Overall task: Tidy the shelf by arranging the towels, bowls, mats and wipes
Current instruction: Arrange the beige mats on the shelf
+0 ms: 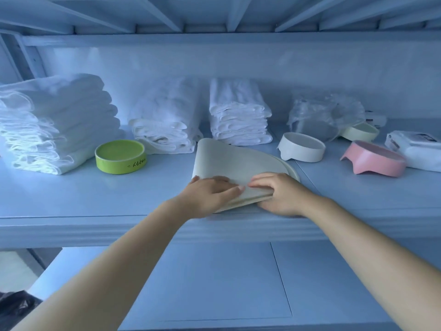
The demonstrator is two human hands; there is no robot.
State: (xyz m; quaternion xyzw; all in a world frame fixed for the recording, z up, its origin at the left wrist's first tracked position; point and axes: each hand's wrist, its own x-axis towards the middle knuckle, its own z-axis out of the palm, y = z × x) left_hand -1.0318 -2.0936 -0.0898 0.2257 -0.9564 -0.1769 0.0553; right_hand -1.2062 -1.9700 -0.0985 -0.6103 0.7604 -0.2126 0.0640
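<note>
Both arms reach forward over the pale blue shelf (95, 199). The left hand (212, 193) lies flat, fingers straight, pressing down on the folded soft cream mat (238, 163). The right hand (282, 195) has its grip clamped on the mat's near edge, fingers on top, thumb under. A round green bowl (120, 156) sits far left of the grip.
</note>
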